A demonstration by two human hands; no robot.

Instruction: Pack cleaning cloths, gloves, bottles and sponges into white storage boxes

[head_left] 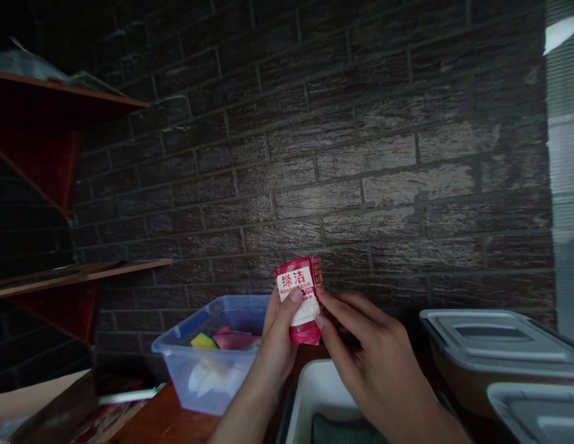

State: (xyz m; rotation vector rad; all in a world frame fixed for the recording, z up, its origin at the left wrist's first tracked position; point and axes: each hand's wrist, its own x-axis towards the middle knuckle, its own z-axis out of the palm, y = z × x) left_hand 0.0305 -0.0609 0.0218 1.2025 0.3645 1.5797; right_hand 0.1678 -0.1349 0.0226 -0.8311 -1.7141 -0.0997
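Observation:
A small red plastic-wrapped packet (305, 332), shaped like a roll, has a white label with red Chinese characters. My left hand (280, 333) is closed around it from the left, thumb lying across the label. With thumb and index finger, my right hand (379, 345) pinches the packet's right edge. The packet is held upright above the gap between a clear bluish plastic bin (176, 370) and a white open bin (310, 388). Inside the clear bin are a yellow sponge (203, 341), pink cloth (234, 339) and something white. Dark green material (337, 428) lies in the white bin.
Lidded boxes with grey-white lids (504, 333) stand on the right. At left, a cardboard box (41, 394) sits low, below wooden wall shelves (111, 268). A dark brick wall (291, 154) rises behind the brown tabletop (162, 422).

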